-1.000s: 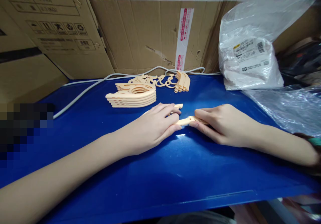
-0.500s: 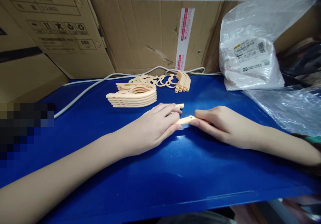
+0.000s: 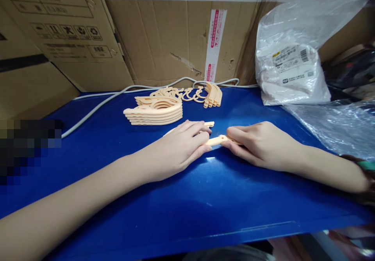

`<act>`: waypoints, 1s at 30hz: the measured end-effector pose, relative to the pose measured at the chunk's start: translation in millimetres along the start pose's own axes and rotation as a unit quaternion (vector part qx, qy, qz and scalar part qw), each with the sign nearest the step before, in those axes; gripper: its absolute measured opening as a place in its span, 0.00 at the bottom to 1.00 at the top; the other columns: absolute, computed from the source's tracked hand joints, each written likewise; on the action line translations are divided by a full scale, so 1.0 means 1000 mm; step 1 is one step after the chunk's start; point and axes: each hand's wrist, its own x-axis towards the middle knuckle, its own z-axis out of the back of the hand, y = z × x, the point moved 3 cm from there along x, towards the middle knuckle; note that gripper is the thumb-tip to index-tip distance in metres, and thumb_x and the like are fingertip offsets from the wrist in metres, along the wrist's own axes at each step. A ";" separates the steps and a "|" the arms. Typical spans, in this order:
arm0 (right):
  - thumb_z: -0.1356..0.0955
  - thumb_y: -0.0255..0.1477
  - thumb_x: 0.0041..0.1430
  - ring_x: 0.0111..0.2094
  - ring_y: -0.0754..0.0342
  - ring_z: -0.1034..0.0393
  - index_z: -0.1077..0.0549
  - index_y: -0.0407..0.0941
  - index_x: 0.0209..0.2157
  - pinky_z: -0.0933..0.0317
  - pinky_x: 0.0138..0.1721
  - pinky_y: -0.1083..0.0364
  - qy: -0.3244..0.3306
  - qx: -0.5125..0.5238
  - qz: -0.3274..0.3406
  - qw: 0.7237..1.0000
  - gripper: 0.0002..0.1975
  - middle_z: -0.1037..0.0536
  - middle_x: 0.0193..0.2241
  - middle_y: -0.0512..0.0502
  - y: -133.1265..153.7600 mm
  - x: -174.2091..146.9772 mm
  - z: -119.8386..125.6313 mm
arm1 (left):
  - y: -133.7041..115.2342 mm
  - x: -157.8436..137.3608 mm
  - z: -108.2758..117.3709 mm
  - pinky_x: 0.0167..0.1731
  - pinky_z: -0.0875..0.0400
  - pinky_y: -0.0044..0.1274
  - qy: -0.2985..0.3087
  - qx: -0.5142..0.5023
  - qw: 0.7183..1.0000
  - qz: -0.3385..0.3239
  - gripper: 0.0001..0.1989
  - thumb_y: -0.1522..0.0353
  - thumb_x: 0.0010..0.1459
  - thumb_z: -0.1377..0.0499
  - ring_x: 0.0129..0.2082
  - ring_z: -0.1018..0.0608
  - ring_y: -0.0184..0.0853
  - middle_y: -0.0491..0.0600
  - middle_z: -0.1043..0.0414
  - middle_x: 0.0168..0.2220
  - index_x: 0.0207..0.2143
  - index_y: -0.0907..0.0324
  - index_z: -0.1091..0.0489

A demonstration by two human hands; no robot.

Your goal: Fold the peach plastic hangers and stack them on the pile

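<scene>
My left hand point(image 3: 186, 146) is closed over a cream plastic hanger piece point(image 3: 215, 140), pressing it against the blue table. Most of that piece is hidden under the palm, while one end with a small hole shows between my hands. Another cream tip point(image 3: 209, 124) sticks out past the left fingers. My right hand point(image 3: 258, 142) pinches a small cream plastic part point(image 3: 234, 140) between thumb and fingers, and it meets the holed end of the hanger piece. Whether the two are joined I cannot tell. Behind the left hand lies a neat stack of curved cream hanger pieces point(image 3: 155, 114).
Cream hooks point(image 3: 190, 94) and a bundle of curved cream pieces point(image 3: 213, 95) lie at the back of the blue table point(image 3: 175, 214). A white cable point(image 3: 99, 107) runs behind them. Cardboard boxes point(image 3: 164, 38) wall the back, and a white plastic bag point(image 3: 290, 70) stands at right.
My right hand has shifted very slightly, its wrist turning a little, with the small part still pinched. The left hand stays almost where it was.
</scene>
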 end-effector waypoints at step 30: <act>0.41 0.34 0.68 0.18 0.61 0.42 0.35 0.44 0.25 0.54 0.23 0.57 -0.018 0.030 0.007 0.999 0.17 0.34 0.20 0.54 -0.001 0.000 0.005 | 0.001 0.002 -0.001 0.62 0.43 0.35 0.005 0.004 1.000 -0.004 0.16 0.65 0.71 0.57 0.61 0.36 0.41 0.56 0.35 0.58 0.44 0.60 0.32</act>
